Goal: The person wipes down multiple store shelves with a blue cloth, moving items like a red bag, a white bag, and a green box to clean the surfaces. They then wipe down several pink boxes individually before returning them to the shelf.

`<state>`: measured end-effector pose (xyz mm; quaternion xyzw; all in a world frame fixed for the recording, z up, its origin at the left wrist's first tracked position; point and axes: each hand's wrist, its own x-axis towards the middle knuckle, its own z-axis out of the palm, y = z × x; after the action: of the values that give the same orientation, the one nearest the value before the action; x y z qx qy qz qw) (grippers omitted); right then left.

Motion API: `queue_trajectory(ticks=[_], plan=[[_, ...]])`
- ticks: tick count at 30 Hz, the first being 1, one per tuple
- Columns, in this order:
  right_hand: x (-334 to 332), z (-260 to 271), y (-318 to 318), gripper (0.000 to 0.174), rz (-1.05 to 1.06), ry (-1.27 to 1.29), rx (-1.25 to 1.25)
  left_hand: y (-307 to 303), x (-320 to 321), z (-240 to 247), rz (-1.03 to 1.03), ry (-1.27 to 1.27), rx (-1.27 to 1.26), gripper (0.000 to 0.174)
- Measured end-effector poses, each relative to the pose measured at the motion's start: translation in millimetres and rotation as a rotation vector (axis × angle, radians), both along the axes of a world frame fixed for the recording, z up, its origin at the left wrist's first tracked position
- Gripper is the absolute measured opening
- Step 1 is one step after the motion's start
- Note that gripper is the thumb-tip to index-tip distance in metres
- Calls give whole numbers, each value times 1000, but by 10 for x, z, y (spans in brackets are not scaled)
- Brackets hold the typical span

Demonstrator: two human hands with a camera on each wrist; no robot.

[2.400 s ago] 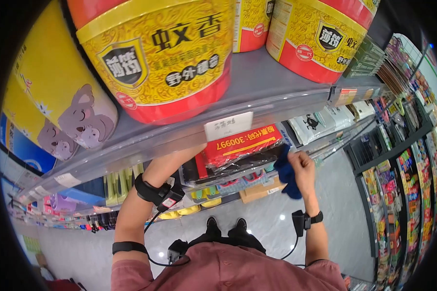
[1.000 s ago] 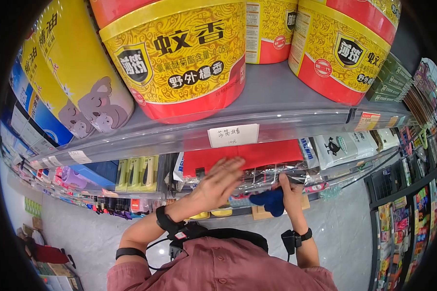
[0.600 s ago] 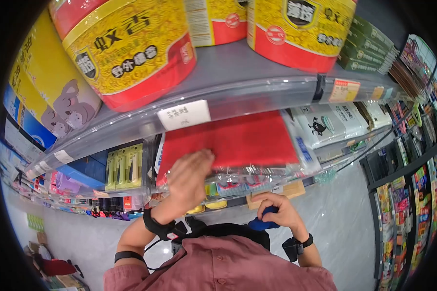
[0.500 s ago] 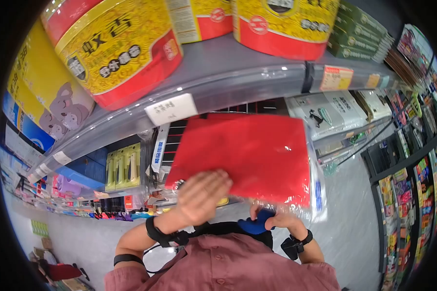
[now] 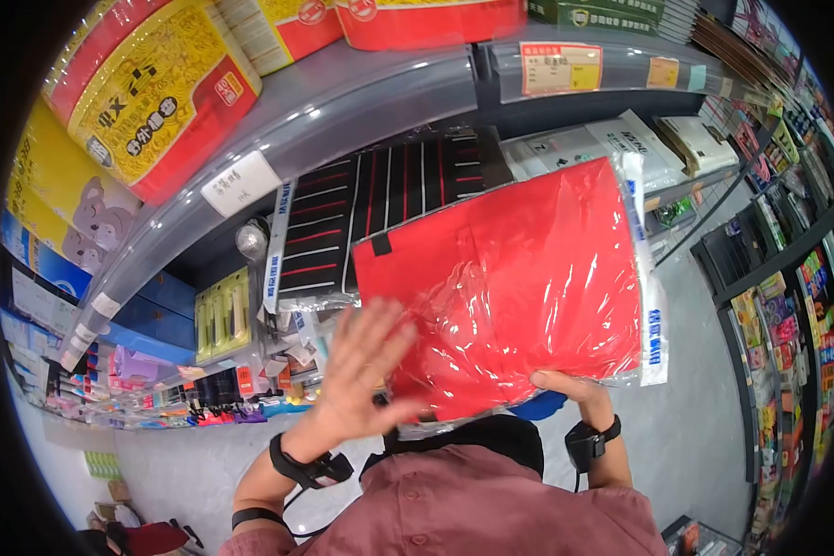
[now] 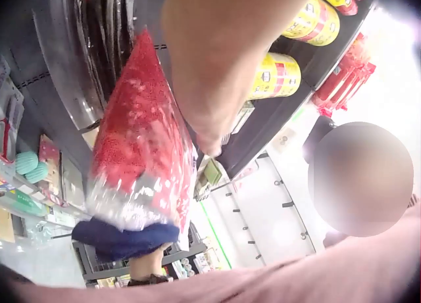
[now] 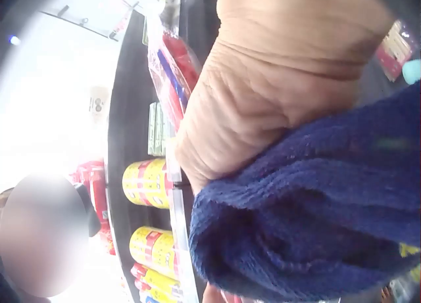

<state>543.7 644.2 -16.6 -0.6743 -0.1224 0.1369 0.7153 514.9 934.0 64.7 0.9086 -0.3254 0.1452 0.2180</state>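
A red item in a clear plastic bag [image 5: 519, 287] is held tilted in front of the shelf in the head view. My right hand [image 5: 579, 389] grips its lower right edge, thumb on top and fingers hidden beneath. A dark blue cloth [image 5: 539, 406] shows under the bag by that hand; in the right wrist view the blue cloth [image 7: 309, 211] lies against the palm. My left hand [image 5: 361, 371] is spread at the bag's lower left side, fingers extended; whether it touches the plastic I cannot tell. The left wrist view shows the bag [image 6: 141, 139] above the blue cloth [image 6: 125, 238].
Black striped packages [image 5: 380, 199] lie on the shelf behind the bag. Above them, yellow and red tubs [image 5: 171, 102] stand on the upper shelf with its clear front rail [image 5: 343, 116]. White packages [image 5: 612, 144] lie to the right; yellow-green packs [image 5: 222, 317] stand to the left.
The red package has come out from under the upper shelf toward me, uncovering the striped packages. My right hand has come to its lower edge, and my left hand's fingers have spread.
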Motion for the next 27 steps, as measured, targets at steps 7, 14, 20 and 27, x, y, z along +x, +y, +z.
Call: queue_trajectory(ticks=[7,14,20,27], plan=[[-126,-131,-504,73,13,-194,-395,-210,389,164,174,87,-298,74],[-447,145,-656,70,-343,84,219,-456,474,142,79,407,-710,19],[-516,208,-654,68,-517,24,464,-634,440,223,-31,494,-832,17],[-593,348,-687,58,-538,68,513,-684,444,170,-57,542,-867,23]])
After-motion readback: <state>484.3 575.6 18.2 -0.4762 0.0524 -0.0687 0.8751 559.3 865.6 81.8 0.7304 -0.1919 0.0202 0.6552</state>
